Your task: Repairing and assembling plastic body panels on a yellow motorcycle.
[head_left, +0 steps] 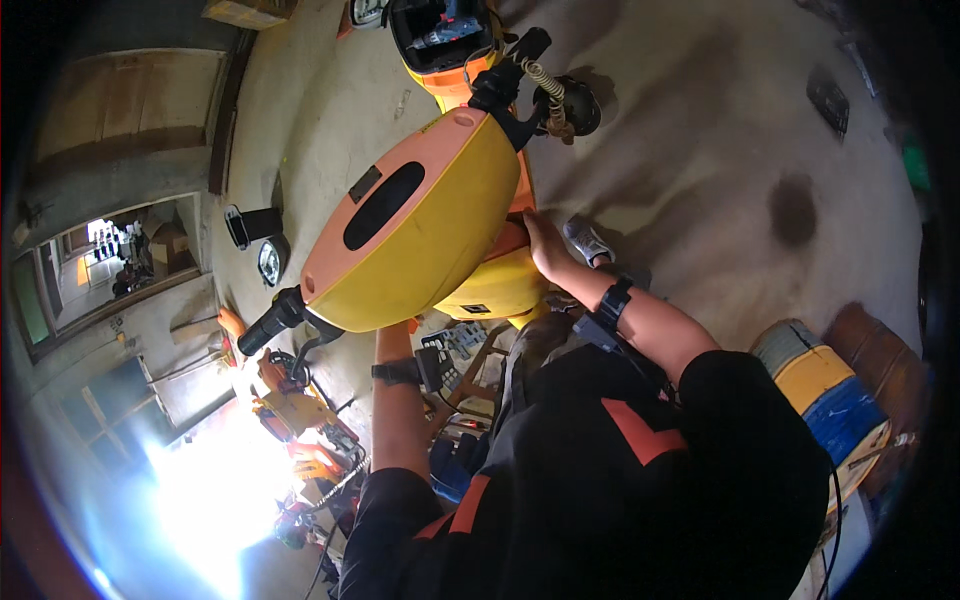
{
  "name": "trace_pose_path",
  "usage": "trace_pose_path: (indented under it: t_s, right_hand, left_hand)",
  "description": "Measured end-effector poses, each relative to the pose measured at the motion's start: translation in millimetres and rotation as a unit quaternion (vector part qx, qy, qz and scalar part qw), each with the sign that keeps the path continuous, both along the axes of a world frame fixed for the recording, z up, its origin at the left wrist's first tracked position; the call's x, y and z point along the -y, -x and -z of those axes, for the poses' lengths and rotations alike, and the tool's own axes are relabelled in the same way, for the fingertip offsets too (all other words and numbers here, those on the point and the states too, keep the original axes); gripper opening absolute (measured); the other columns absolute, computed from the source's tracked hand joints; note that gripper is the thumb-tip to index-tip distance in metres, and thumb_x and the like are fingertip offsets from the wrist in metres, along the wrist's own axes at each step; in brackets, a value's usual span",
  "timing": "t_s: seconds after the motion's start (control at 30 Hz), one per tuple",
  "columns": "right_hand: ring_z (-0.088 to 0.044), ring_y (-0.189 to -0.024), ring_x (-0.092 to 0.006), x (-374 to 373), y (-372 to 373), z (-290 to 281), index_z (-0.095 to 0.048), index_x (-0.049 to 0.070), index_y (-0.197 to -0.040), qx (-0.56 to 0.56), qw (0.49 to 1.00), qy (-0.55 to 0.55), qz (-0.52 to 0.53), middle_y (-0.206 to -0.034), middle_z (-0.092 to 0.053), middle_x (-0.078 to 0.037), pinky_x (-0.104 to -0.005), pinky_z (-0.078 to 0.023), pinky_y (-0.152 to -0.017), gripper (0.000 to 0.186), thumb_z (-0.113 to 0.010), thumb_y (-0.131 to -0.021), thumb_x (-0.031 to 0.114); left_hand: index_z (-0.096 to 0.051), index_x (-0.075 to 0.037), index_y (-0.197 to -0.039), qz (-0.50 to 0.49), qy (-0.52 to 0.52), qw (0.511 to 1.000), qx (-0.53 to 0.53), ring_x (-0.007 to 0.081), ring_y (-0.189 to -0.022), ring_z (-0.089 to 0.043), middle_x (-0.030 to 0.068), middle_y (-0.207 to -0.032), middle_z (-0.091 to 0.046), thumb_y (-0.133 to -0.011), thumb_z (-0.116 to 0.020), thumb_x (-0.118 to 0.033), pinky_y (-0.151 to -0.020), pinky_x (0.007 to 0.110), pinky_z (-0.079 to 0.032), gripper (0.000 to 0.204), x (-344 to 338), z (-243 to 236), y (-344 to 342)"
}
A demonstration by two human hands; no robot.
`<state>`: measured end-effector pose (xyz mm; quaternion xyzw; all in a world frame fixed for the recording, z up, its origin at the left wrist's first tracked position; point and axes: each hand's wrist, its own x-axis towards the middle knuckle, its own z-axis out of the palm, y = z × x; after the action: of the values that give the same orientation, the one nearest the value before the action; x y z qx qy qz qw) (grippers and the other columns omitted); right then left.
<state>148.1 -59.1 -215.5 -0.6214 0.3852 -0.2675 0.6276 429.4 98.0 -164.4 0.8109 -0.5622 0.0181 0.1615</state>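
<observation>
A yellow and orange scooter stands in front of me, its large handlebar cover (455,235) filling the middle of the view. Below that cover is a lower yellow body panel (495,288). My right hand (543,245) lies against the side of the body by this panel; its fingers reach in behind and are hidden. My left forearm (398,425) goes up under the handlebar cover, which hides the whole left hand. On either side stick out the black left grip (268,325) and the right grip (522,55), with a coiled cable (545,85) near the latter.
An open black compartment (445,58) on the scooter holds a blue power tool (447,33). A round lamp (270,262) lies on the floor at left. Small parts in a tray (460,340) sit beneath my left arm. Barrels (815,375) stand at right; strong light glares lower left.
</observation>
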Motion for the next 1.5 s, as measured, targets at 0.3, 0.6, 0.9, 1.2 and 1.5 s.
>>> trace_pose_path:
  t_s: [0.3, 0.6, 0.9, 1.2, 1.5]
  right_hand:
    - [-0.028, -0.141, -0.0335, 4, 74, 27, -0.024, -0.003, -0.147, -0.041, 0.971, -0.061, -0.226, -0.149, -0.033, -0.025, -0.0388, -0.024, -0.116, 0.093, -0.071, -0.083, 0.045]
    - [-0.033, -0.139, -0.0305, -27, 40, 21, -0.016, 0.003, -0.151, 0.039, 0.967, -0.194, -0.16, -0.152, -0.03, -0.02, -0.0375, -0.031, -0.114, 0.121, -0.092, -0.058, 0.018]
    - [-0.045, -0.129, -0.0331, -27, 35, 54, -0.037, 0.005, -0.141, 0.059, 0.988, -0.059, -0.132, -0.138, -0.048, -0.019, -0.0383, -0.035, -0.11, 0.105, -0.091, -0.054, 0.022]
    - [-0.052, -0.12, -0.0327, -19, 31, 72, -0.055, 0.004, -0.121, 0.012, 0.985, 0.018, -0.17, -0.127, -0.055, -0.015, -0.0385, -0.04, -0.103, 0.082, -0.092, -0.051, 0.024]
    - [-0.059, -0.112, -0.0344, 49, 74, -7, -0.052, 0.005, -0.132, -0.177, 0.905, 0.068, -0.38, -0.124, -0.06, -0.021, -0.0409, -0.046, -0.095, 0.066, -0.071, -0.079, 0.04]
  left_hand:
    - [-0.067, -0.007, -0.091, -0.077, -0.128, 0.98, -0.13, 0.0306, -0.079, -0.066, 0.0132, -0.083, -0.067, -0.083, -0.07, -0.016, -0.071, 0.042, -0.053, 0.013, -25, -78, 122]
    - [-0.055, -0.001, -0.122, 0.25, -0.316, 0.899, 0.171, 0.0322, -0.12, -0.053, 0.0166, -0.124, -0.059, -0.072, -0.072, -0.058, -0.104, 0.045, -0.038, 0.078, 137, -50, 191]
    - [-0.068, -0.004, -0.09, 0.221, -0.394, 0.869, 0.203, 0.0295, -0.092, -0.065, 0.0136, -0.093, -0.068, -0.084, -0.052, -0.059, -0.083, 0.042, -0.048, 0.058, 149, -31, 199]
    - [-0.07, -0.001, -0.097, 0.168, -0.434, 0.869, 0.167, 0.0309, -0.099, -0.065, 0.018, -0.101, -0.069, -0.093, -0.043, -0.047, -0.086, 0.044, -0.049, 0.054, 166, -49, 214]
    - [-0.074, -0.004, -0.087, 0.186, -0.349, 0.917, 0.052, 0.0329, -0.087, -0.07, 0.0188, -0.094, -0.071, -0.082, -0.06, -0.028, -0.079, 0.044, -0.054, 0.029, 143, -38, 201]
